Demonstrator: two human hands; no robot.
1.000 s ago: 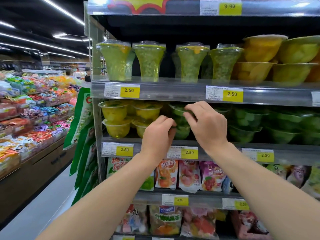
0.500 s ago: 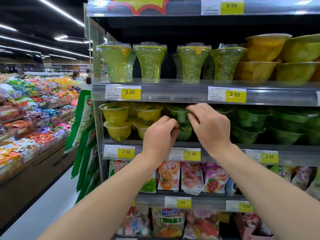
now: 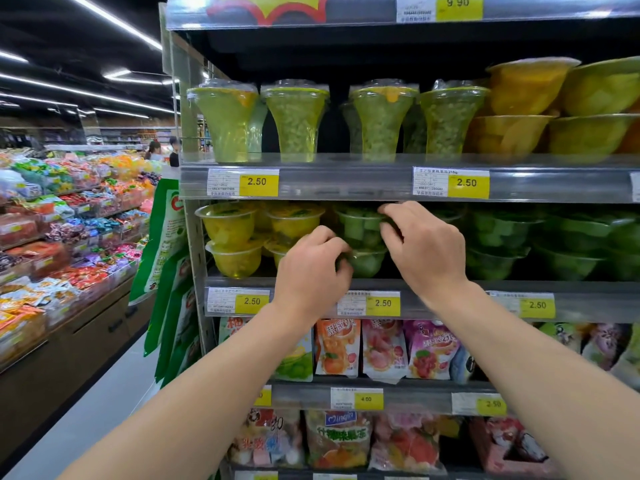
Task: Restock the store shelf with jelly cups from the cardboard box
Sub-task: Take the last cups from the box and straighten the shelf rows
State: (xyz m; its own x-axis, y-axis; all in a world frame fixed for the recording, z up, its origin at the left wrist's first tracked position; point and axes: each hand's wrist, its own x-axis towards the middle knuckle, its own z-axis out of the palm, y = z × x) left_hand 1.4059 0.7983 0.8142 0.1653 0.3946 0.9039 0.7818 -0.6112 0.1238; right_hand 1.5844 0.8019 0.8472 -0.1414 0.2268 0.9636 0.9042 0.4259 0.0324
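Both my hands reach into the middle shelf [image 3: 311, 284] at a stack of two green jelly cups. My left hand [image 3: 311, 268] curls its fingers round the lower green jelly cup [image 3: 369, 263]. My right hand [image 3: 420, 244] grips the upper green jelly cup [image 3: 358, 226] by its right side and rim. Yellow jelly cups [image 3: 228, 225] stand stacked to the left, more green cups [image 3: 498, 233] to the right. The cardboard box is out of view.
Tall green cups [image 3: 298, 121] and yellow bowls [image 3: 526, 84] fill the shelf above. Jelly pouches [image 3: 337, 348] hang on the shelves below. Green bags [image 3: 169, 233] hang on the rack's left end. An aisle floor [image 3: 86, 407] and a candy display [image 3: 62, 230] lie left; two people stand far off.
The view has drifted slightly. My hands have stayed on the stacked green cups, the right hand shifting a little right along the upper cup's rim.
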